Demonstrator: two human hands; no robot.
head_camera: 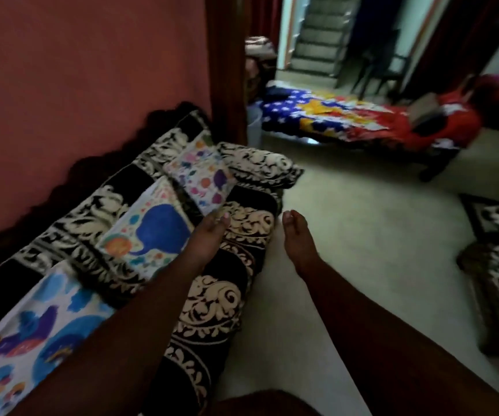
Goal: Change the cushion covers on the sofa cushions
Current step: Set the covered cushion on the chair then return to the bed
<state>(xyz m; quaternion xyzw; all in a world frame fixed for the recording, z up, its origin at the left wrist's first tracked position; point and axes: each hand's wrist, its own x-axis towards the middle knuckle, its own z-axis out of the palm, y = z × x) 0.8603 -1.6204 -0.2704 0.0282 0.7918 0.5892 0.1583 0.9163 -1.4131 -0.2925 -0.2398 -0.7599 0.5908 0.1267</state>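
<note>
three bright cushions along the sofa, both hands reaching out.

the sofa (pixel 230 295), draped in black-and-cream scrollwork, runs along the red wall (pixel 77 70). the far cushion (pixel 201 175), the middle cushion (pixel 149 226) and the near cushion (pixel 32 331) lean on its back in white printed covers. the left hand (pixel 209 232) touches the far cushion's lower edge, fingers straight. the right hand (pixel 297 238) hangs over the floor (pixel 362 235), fingers straight, holding nothing. a bed (pixel 362 121) stands beyond.
</note>
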